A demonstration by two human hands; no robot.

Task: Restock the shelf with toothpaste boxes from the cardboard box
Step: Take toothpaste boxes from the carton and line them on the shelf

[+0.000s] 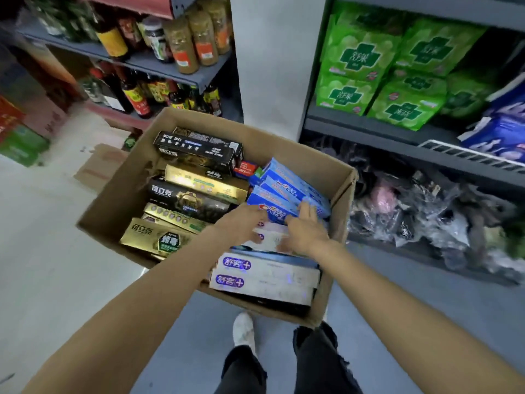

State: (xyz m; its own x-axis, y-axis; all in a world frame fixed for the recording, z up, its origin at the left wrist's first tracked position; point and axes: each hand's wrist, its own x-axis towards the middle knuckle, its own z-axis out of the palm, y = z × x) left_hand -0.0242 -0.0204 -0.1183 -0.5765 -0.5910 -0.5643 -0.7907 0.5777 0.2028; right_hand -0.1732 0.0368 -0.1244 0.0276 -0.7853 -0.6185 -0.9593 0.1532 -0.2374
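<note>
Both hands reach into the cardboard box [119,194] on the floor. Left hand [241,223] and right hand [305,231], fingers straight and spread, rest on the blue toothpaste boxes [287,191] (right half of carton). Nothing gripped. Shelf [377,129] stands just right.

The cardboard box [119,191] is open on top — access from above is free. Inside, toothpaste boxes [199,184] pack it wall to wall, no gaps. Far right, green packs [377,72] fill the shelf [366,129]; bagged goods [426,211] crowd beneath.
</note>
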